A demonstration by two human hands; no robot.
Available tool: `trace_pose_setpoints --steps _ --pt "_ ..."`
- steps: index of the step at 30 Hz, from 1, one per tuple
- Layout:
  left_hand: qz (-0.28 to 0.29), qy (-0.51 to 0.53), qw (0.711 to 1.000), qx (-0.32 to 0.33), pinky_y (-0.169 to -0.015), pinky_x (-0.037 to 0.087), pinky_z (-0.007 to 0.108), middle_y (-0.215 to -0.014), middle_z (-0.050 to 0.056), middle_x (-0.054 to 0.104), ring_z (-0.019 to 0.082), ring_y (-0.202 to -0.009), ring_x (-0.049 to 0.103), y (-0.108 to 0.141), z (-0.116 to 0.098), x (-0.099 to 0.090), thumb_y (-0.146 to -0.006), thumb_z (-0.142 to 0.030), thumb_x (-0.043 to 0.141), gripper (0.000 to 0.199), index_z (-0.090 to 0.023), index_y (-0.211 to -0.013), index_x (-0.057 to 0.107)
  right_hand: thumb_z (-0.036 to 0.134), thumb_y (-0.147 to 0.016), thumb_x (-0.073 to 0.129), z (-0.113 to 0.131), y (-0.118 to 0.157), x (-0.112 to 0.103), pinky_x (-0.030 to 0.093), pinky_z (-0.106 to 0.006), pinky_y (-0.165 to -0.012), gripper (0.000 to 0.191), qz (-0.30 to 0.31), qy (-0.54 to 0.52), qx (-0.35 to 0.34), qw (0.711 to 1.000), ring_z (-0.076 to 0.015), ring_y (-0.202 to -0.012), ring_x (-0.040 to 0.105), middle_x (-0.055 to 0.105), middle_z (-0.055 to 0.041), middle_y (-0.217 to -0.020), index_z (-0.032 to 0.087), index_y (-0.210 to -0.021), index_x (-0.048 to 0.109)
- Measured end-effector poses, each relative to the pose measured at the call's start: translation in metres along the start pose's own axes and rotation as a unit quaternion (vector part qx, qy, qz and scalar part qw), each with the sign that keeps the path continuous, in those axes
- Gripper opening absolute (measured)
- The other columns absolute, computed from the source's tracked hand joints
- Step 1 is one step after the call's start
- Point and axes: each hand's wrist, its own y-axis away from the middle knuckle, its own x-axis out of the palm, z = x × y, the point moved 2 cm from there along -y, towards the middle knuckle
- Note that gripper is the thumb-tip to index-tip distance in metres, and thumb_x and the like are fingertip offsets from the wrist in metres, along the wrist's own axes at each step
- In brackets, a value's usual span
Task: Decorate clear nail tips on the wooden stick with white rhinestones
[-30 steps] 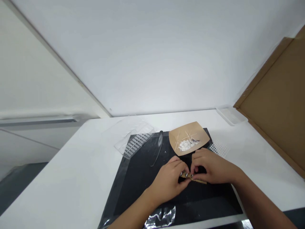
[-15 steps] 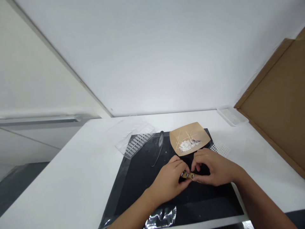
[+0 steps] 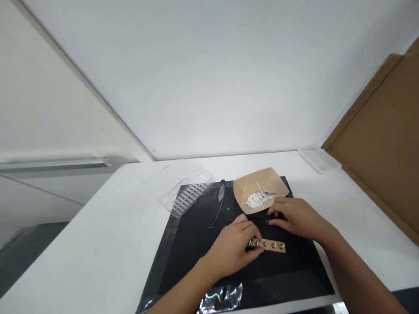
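1. Plastic, clear, shiny and crinkled (image 3: 222,298), lying at the near edge of a black rectangular mat (image 3: 193,261).
2. Left hand (image 3: 233,245) grasping the left part of a narrow, flat tan strip (image 3: 277,247) between thumb and fingers, over the middle of the mat. Along the strip, a row of small, rounded, shiny metal-looking pieces (image 3: 273,245), 5 showing, perhaps more under the fingers.
3. Right hand (image 3: 296,217) now off the strip and just beyond it, after touching it 0.5 s ago. Thumb and fingertip apart; at the thumb tip, a tiny greyish sliver (image 3: 267,221), too small to tell whether grasped.
4. As a result, right part of the strip uncovered and, by judgement, steadied by 1 hand alone.
5. Farther off, unmoved: a slim curved tool with a dark handle (image 3: 221,190), and a tan paper tray (image 3: 240,182) bearing white flakes (image 3: 255,199) and thin pale sticks.
6. Farthest: a clear plastic slotted tray (image 3: 186,200) at the mat's far left corner, and a shallow translucent box (image 3: 319,159) beside brown cardboard (image 3: 379,131).
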Motion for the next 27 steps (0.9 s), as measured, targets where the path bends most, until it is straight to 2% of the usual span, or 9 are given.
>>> trace_pose_setpoints --steps 4,6,8,10,14,16,18,21,27 --pt "0.008 -0.009 1.000 -0.006 -0.078 0.050 0.031 -0.093 0.002 0.071 0.023 -0.095 0.062 0.001 0.001 0.000 -0.083 -0.021 0.084 0.021 -0.023 -0.096 0.068 0.032 -0.089 0.084 0.001 -0.002 0.004 0.046 -0.029 -0.073 0.018 0.021 0.007 0.005 1.000 -0.0190 -0.085 0.070 0.075 0.0003 -0.098 0.026 -0.105 0.077" --pt "0.003 -0.012 1.000 -0.002 -0.079 0.051 0.032 -0.093 0.002 0.071 0.024 -0.095 0.062 0.001 0.001 -0.003 -0.081 -0.029 0.088 0.027 -0.023 -0.097 0.067 0.029 -0.089 0.084 0.003 -0.004 0.007 0.046 -0.029 -0.072 0.015 0.030 0.021 0.012 0.999 -0.0193 -0.085 0.071 0.076 0.0003 -0.098 0.026 -0.102 0.077" --pt "-0.016 -0.009 1.000 0.012 -0.080 0.051 0.033 -0.095 0.003 0.071 0.024 -0.095 0.062 0.000 0.001 -0.007 -0.081 -0.040 0.089 0.034 -0.022 -0.098 0.066 0.025 -0.091 0.082 0.005 -0.005 0.010 0.045 -0.029 -0.072 0.009 0.037 0.040 0.017 0.998 -0.0199 -0.086 0.072 0.077 0.0000 -0.098 0.025 -0.099 0.078" --pt "-0.049 -0.004 0.998 0.030 -0.081 0.052 0.034 -0.096 0.004 0.070 0.023 -0.094 0.062 -0.001 0.001 -0.014 -0.087 -0.044 0.084 0.032 -0.021 -0.100 0.064 0.023 -0.093 0.078 0.007 -0.005 0.012 0.044 -0.029 -0.072 0.003 0.041 0.057 0.018 0.997 -0.0207 -0.087 0.072 0.077 -0.0003 -0.096 0.024 -0.095 0.077" --pt "-0.146 -0.047 0.987 0.056 -0.085 0.053 0.036 -0.098 0.006 0.070 0.022 -0.093 0.061 -0.003 0.006 -0.023 -0.101 -0.026 0.065 0.010 -0.020 -0.109 0.064 0.022 -0.095 0.075 0.011 -0.003 0.013 0.043 -0.030 -0.071 0.004 0.044 0.066 0.019 0.997 -0.0212 -0.088 0.072 0.076 -0.0001 -0.096 0.024 -0.092 0.074" --pt "-0.178 -0.095 0.978 0.055 -0.089 0.054 0.039 -0.103 0.008 0.069 0.024 -0.097 0.061 -0.003 0.011 -0.024 -0.102 -0.020 0.060 0.014 -0.020 -0.116 0.065 0.022 -0.096 0.074 0.012 -0.003 0.013 0.043 -0.030 -0.071 0.004 0.048 0.066 0.015 0.997 -0.0214 -0.088 0.071 0.075 -0.0004 -0.097 0.023 -0.092 0.073" --pt "-0.183 -0.145 0.971 0.046 -0.091 0.055 0.041 -0.108 0.009 0.067 0.025 -0.102 0.060 -0.003 0.017 -0.022 -0.102 -0.020 0.060 0.021 -0.020 -0.122 0.065 0.022 -0.097 0.071 0.012 -0.003 0.011 0.043 -0.030 -0.071 0.004 0.046 0.065 0.009 0.997 -0.0212 -0.087 0.070 0.074 -0.0012 -0.098 0.023 -0.093 0.072" --pt "-0.175 -0.201 0.963 0.029 -0.089 0.058 0.042 -0.110 0.011 0.063 0.027 -0.105 0.058 -0.004 0.023 -0.018 -0.102 -0.021 0.062 0.023 -0.019 -0.124 0.067 0.022 -0.100 0.066 0.011 -0.003 0.008 0.044 -0.030 -0.071 0.006 0.011 0.058 -0.008 0.998 -0.0201 -0.085 0.069 0.072 -0.0023 -0.098 0.022 -0.095 0.068" --pt "-0.197 -0.251 0.947 0.027 -0.078 0.058 0.034 -0.101 0.008 0.059 0.023 -0.097 0.055 -0.006 0.029 -0.014 -0.105 -0.021 0.058 0.016 -0.021 -0.108 0.074 0.029 -0.109 0.052 0.001 -0.005 0.002 0.046 -0.031 -0.074 0.012 -0.088 0.057 -0.029 0.994 -0.0204 -0.087 0.067 0.069 -0.0042 -0.103 0.023 -0.103 0.061"
